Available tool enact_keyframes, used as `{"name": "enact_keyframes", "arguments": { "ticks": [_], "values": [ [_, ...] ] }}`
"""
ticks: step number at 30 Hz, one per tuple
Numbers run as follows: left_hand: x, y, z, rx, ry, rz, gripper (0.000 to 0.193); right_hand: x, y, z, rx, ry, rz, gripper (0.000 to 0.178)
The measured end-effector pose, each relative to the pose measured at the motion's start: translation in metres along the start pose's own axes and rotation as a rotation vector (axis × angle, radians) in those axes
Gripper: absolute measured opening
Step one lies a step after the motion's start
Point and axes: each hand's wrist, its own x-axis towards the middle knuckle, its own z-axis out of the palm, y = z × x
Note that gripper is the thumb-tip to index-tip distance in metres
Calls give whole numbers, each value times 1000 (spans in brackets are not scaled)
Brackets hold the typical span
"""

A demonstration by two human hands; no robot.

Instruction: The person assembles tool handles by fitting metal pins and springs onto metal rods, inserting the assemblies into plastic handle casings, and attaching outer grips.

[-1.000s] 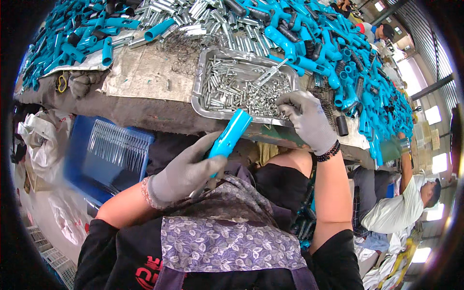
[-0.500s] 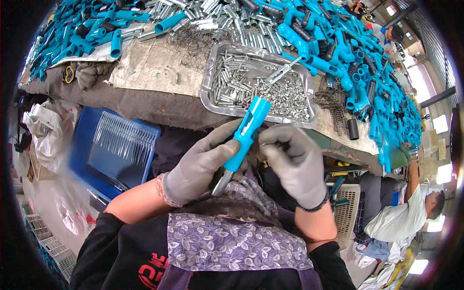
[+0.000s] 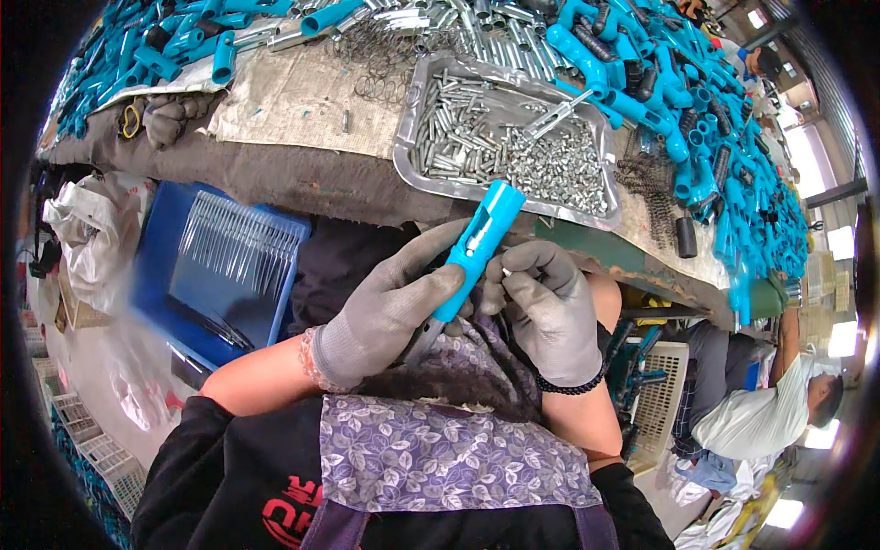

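left hand point(image 3: 385, 316) grips the blue tube point(image 3: 471, 264) mid-frame, slotted end toward 1 o'clock, right hand point(image 3: 553, 321) at its 4 o'clock pinches a tiny pale piece point(image 3: 506, 271), tube looks light, stiff, maybe slick, so best held round the plain barrel below the slot.

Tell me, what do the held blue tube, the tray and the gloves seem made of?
Tube: painted metal or plastic, I can't tell which; glossy blue with bright highlights.
Tray: probably bare metal; silvery with shiny reflections.
Gloves: likely knit fabric, perhaps coated; matte grey, softly creased.
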Motion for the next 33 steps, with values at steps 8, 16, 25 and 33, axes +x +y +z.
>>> {"name": "enact_keyframes", "arguments": {
  "ticks": [8,16,25,33],
  "values": [
    [-5,-2,-1,46,14,-11,54,-2,9,9,-590,139,-161,12],
    [-9,-7,2,101,19,50,53,-6,5,13,-604,196,-192,12],
    [-9,-13,-1,37,40,64,57,-10,6,16,-340,187,-64,15],
    [-3,-12,-8,967,118,635,67,-12,24,8,-297,177,-64,9]
  ]
}}
